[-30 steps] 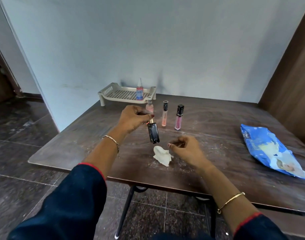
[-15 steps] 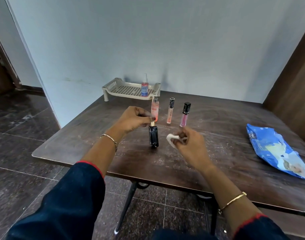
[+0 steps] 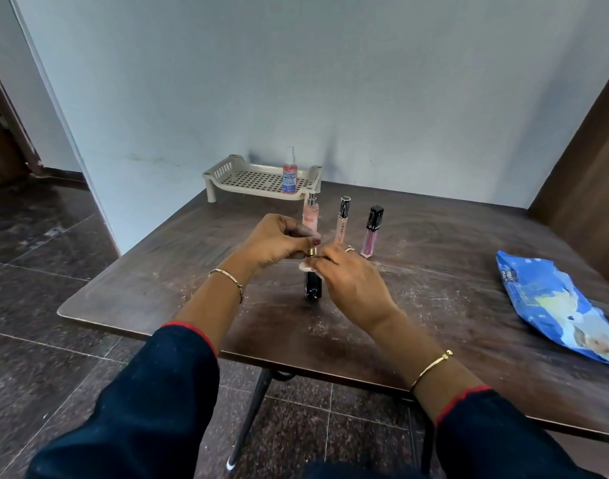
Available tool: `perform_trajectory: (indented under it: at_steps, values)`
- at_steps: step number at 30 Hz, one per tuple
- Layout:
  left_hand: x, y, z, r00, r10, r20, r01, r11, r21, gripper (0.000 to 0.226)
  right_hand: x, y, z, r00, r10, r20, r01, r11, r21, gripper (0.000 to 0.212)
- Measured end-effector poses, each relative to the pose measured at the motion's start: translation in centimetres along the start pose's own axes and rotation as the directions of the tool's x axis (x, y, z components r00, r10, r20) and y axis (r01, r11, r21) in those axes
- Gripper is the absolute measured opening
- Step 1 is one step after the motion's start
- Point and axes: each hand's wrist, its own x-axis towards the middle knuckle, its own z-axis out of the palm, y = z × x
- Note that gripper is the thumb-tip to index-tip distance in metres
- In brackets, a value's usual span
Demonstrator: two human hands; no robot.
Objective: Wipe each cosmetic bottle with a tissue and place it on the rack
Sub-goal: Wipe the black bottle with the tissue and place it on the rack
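Note:
My left hand (image 3: 274, 242) pinches the gold top of a black bottle (image 3: 313, 286), which hangs upright just above the dark table (image 3: 434, 288). My right hand (image 3: 353, 283) presses a white tissue (image 3: 305, 266) against the bottle's neck and covers much of its right side. Behind the hands stand a pink spray bottle (image 3: 311, 214), a slim peach tube (image 3: 342, 221) and a pink gloss tube with a black cap (image 3: 372, 231). A beige slotted rack (image 3: 247, 178) sits at the table's far edge with one small blue-labelled bottle (image 3: 290, 177) upright on it.
A blue tissue pack (image 3: 555, 305) lies at the table's right side. A pale wall runs behind the rack and a wooden panel rises at the right. Dark tiled floor lies to the left and below the table's near edge.
My right hand picked the tissue up from the table and brought it against the black bottle's neck. My left hand kept hold of the bottle, which now hangs straighter.

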Motion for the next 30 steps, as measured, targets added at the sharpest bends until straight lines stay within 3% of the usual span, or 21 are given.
perform_trajectory:
  at_steps: [16,18,20,23,30]
  values:
    - [0.4,0.6,0.4,0.998,-0.058,0.011,0.058,0.998,-0.010,0.009,-2.7,-0.6,-0.2,0.960,-0.114,0.255,0.099,0.993,0.068,0.023]
    - [0.4,0.5,0.3,0.998,-0.063,0.023,0.063,0.998,0.003,0.009,-3.0,-0.1,-0.5,0.976,-0.060,0.208,0.030,0.989,0.145,0.019]
    - [0.5,0.4,0.1,0.997,-0.067,0.032,0.067,0.998,0.017,0.008,-2.6,0.8,-0.9,0.997,0.041,0.061,-0.054,0.974,0.218,0.015]
    - [0.5,0.2,0.1,0.998,-0.062,0.025,0.061,0.998,0.034,0.007,-1.1,1.6,-1.4,0.985,0.151,-0.083,-0.133,0.973,0.191,0.016]
    - [0.2,0.4,0.4,0.999,-0.044,0.025,0.044,0.999,0.009,0.011,-0.9,-0.2,0.0,0.996,0.081,-0.048,-0.078,0.995,0.060,0.021]
